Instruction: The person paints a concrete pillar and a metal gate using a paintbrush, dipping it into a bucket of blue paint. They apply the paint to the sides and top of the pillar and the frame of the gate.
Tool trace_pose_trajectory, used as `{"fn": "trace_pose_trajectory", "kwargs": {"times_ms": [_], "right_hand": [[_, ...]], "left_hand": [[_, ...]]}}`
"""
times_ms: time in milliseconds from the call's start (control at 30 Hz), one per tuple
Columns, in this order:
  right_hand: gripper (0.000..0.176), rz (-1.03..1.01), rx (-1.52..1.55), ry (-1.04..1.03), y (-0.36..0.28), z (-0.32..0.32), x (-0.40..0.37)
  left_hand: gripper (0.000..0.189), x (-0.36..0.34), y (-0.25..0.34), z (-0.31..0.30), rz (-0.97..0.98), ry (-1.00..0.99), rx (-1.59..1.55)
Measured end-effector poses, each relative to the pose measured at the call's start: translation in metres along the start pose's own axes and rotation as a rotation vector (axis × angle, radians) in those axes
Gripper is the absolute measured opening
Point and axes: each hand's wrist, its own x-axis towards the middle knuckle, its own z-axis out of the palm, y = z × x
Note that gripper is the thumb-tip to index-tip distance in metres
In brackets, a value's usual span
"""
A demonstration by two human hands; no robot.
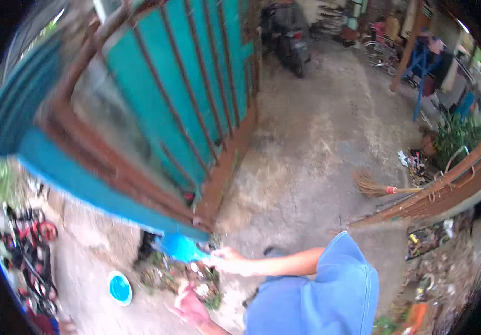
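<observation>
Head view shows me the right hand [225, 260] closed on the near edge of a blue plastic thing [178, 248]; I can't tell whether it is a bag or a scoop. It sits low over the ground, just at the bottom corner of the teal gate [157, 95], and its far end touches or overlaps the gate's lower rail. The right arm reaches to it from the blue sleeve [338, 268] on the right.

My left hand [190, 306] is nearer and lower, at the near edge of a litter pile [165, 276] of leaves and scraps. It is blurred, so I cannot tell whether its fingers are spread or curled, or whether it grips anything. The pile lies directly under the blue plastic thing, between the two hands and the gate.

Left of the pile, a round blue bowl [120, 288] rests on the concrete ground [307, 145], apart from the litter. Farther left stands a red bicycle [28, 237], partly cut off by the edge of the lens.

The gate has rusty brown bars and frame and stands swung open, tilted across the left half of the view. To the right, a straw broom [375, 187] lies beside a rusty rail. Green plants [457, 134] grow beyond it, and a dark motorcycle [288, 39] is parked at the far end of the yard.
</observation>
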Motion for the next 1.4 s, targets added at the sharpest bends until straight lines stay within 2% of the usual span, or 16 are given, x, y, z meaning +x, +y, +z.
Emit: {"fn": "trace_pose_trajectory", "kwargs": {"times_ms": [100, 167, 233, 300, 367, 433, 533, 700, 833, 900, 967, 1100, 1133, 1200, 1300, 1400], "right_hand": [[0.026, -0.029, 0.032, 0.018, 0.019, 0.05, -0.022], [0.019, 0.034, -0.131, 0.01, 0.067, 0.082, -0.006], [0.017, 0.141, -0.039, -0.013, 0.101, 0.125, -0.005], [0.019, 0.104, 0.075, -0.038, 0.129, 0.181, -0.007], [0.022, 0.191, 0.027, -0.086, 0.146, 0.239, -0.02], [0.025, 0.287, 0.137, -0.045, 0.162, 0.292, -0.027], [0.026, 0.373, 0.048, -0.134, 0.177, 0.335, -0.021], [0.027, 0.323, -0.161, -0.029, 0.196, 0.397, 0.037], [0.023, 0.32, -0.169, 0.026, 0.23, 0.493, 0.16], [0.022, 0.334, -0.045, -0.048, 0.241, 0.566, 0.236], [0.021, 0.282, -0.134, -0.121, 0.231, 0.654, 0.292], [0.023, -0.045, -0.456, -0.321, 0.211, 0.78, 0.354], [0.023, -0.045, -0.469, -0.306, 0.204, 0.796, 0.365], [0.024, -0.139, -0.504, -0.504, 0.202, 0.831, 0.388], [0.025, 0.053, -0.621, -0.424, 0.212, 0.851, 0.424], [0.028, 0.176, -0.665, -0.149, 0.276, 0.845, 0.463]], "left_hand": [[0.064, -0.036, 0.038, -0.042, 0.06, -0.001, -0.031], [0.066, -0.065, 0.064, -0.09, 0.127, -0.018, 0.006], [0.069, -0.103, 0.09, -0.156, 0.168, 0.043, 0.129], [0.071, -0.139, 0.13, -0.215, 0.182, 0.146, 0.25], [0.072, -0.169, 0.168, -0.263, 0.199, 0.174, 0.308], [0.072, -0.194, 0.194, -0.308, 0.234, 0.269, 0.289], [0.072, -0.194, 0.223, -0.369, 0.228, 0.302, 0.241], [0.073, -0.129, 0.254, -0.464, 0.279, 0.232, 0.211], [0.073, -0.081, 0.29, -0.558, 0.302, 0.252, 0.314], [0.073, -0.065, 0.302, -0.622, 0.328, 0.283, 0.368], [0.071, -0.046, 0.325, -0.677, 0.247, 0.496, 0.346], [0.07, -0.005, 0.37, -0.744, 0.225, 0.505, 0.315], [0.069, 0.007, 0.376, -0.763, 0.207, 0.489, 0.344], [0.069, 0.032, 0.381, -0.805, 0.183, 0.458, 0.372], [0.069, 0.078, 0.368, -0.872, 0.125, 0.496, 0.213], [0.07, 0.137, 0.366, -0.934, 0.029, 0.437, 0.071]]}}
